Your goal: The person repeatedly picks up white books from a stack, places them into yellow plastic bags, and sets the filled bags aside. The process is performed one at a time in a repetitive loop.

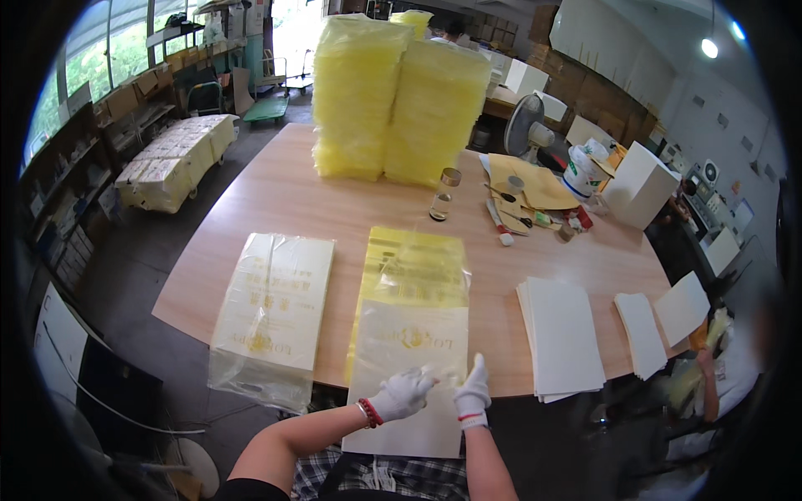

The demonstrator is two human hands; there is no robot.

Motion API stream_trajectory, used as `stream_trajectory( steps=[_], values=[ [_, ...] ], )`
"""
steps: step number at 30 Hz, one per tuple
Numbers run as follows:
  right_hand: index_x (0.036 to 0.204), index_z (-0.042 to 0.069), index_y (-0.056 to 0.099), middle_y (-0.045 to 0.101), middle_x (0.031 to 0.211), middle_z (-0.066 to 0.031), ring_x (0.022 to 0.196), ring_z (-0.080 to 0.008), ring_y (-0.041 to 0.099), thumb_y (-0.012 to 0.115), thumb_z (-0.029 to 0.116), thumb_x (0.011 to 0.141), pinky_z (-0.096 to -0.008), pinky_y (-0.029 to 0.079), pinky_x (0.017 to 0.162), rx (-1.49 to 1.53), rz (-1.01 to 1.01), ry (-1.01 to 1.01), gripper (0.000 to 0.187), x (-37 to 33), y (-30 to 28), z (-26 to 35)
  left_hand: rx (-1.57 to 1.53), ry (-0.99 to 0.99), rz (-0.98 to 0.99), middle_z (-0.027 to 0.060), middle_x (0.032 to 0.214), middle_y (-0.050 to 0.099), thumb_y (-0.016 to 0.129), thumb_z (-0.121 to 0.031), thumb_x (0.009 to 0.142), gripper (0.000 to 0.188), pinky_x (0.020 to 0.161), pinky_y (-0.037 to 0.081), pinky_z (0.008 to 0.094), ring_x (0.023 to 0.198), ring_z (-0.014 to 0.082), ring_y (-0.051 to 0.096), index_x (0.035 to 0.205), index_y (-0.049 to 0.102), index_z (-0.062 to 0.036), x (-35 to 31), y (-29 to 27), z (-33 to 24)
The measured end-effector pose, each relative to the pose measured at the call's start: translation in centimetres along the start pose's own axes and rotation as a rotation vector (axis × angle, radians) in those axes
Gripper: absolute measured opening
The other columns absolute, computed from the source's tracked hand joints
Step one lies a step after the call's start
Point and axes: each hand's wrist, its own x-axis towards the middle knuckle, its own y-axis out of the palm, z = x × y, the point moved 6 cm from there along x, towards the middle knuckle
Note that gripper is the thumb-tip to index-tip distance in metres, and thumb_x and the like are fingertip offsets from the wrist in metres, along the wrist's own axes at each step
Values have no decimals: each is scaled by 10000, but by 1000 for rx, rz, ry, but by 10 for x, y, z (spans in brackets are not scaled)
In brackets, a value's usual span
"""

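Both my hands wear white gloves. My left hand (403,393) and my right hand (474,391) pinch the near part of a flat white printed paper bag (409,351) that hangs over the table's front edge. The bag lies on a yellow plastic sleeve (418,263) spread on the wooden table (284,200). A red bead bracelet is on my left wrist. To the left lies a stack of finished bags in clear plastic (271,313).
Two tall piles of yellow plastic sleeves (393,100) stand at the table's back. A small glass bottle (444,196), brown envelopes (530,184) and small tools lie mid-right. Stacks of white sheets (564,334) sit right. Another person (718,367) sits at far right. A fan (526,125) stands behind.
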Motion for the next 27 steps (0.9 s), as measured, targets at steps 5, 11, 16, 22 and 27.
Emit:
stream_trajectory(
  steps=[5,11,16,22,27],
  values=[
    [1295,126,309,590,968,-250,843,-417,580,487,178,813,-502,440,708,-167,489,79,517,33,34,-7,703,-195,-461,112,1043,538,596,-106,748,502,822,456,359,951,253,539,1225,443,-92,-38,-36,90],
    [1412,140,-70,609,934,-240,828,-394,595,492,135,778,-509,441,686,-159,743,101,848,-15,2,3,-600,-809,-468,83,845,572,513,4,807,168,666,448,252,745,160,554,973,497,-14,-90,-17,113],
    [1405,101,-91,608,905,-253,782,-408,594,517,211,789,-509,436,667,63,780,-42,873,-89,-15,-11,-370,-730,-435,115,630,495,527,-29,806,87,534,428,340,568,220,515,831,443,-21,-151,-24,62],
    [1345,72,118,611,874,-240,752,-406,593,518,188,789,-490,444,641,204,772,-170,695,-181,-75,4,-395,-585,-22,168,828,480,569,-5,756,150,628,435,358,707,299,528,848,450,-8,-222,-40,-20],
    [1287,50,335,613,851,-228,736,-403,591,513,157,792,-470,452,619,62,737,-489,537,-239,-91,11,-793,-343,11,192,1213,460,590,-45,798,368,789,471,284,930,263,572,1159,521,-32,-252,-38,-40]
  ],
)
